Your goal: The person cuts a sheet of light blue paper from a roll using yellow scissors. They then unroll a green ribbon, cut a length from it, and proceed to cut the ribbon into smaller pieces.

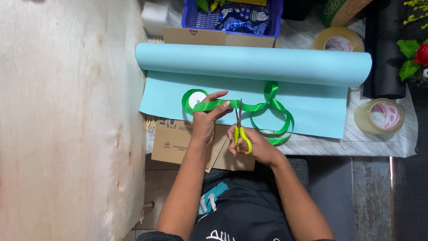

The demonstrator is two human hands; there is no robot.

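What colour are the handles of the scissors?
Yellow-green handles on the scissors, held in the right hand; seen in the head view.

Paper roll [254, 64] beyond, tape rolls [380, 116] right

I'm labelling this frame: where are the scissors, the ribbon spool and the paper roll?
scissors [240, 129]: head view, near the yellow handle loops in the right hand.
ribbon spool [195, 99]: head view, white hub.
paper roll [254, 64]: head view, middle of the rolled blue tube.

Florist's wkshop, wrap paper roll [254, 63], ribbon [267, 111], tape [380, 116]
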